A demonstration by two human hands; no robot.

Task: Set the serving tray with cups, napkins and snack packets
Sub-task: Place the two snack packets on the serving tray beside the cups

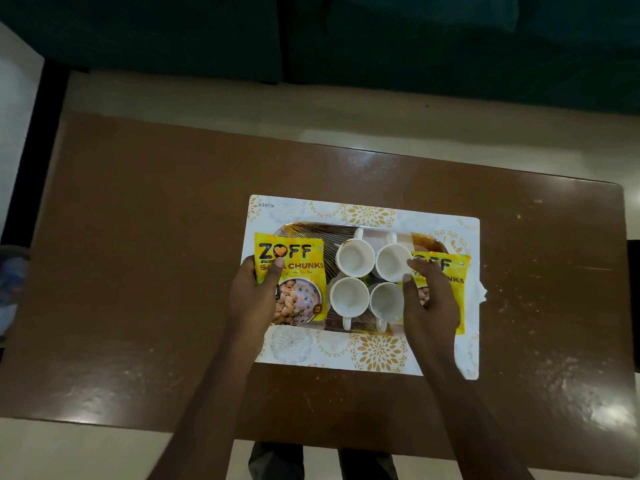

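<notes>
A patterned serving tray (322,231) lies on a white and gold placemat (367,351). Several white cups (355,258) stand in a tight cluster at the tray's middle, handles pointing outward. A yellow snack packet (294,271) lies on the tray's left end, and my left hand (254,294) grips its left edge with the thumb on top. A second yellow snack packet (450,289) lies on the right end under my right hand (427,296), which presses on it with fingers spread. A bit of white napkin (481,292) shows beyond the right packet.
The placemat sits on a glossy brown table (138,271). A dark green sofa (346,39) stands beyond the far edge, across a strip of pale floor. My legs show below the near table edge.
</notes>
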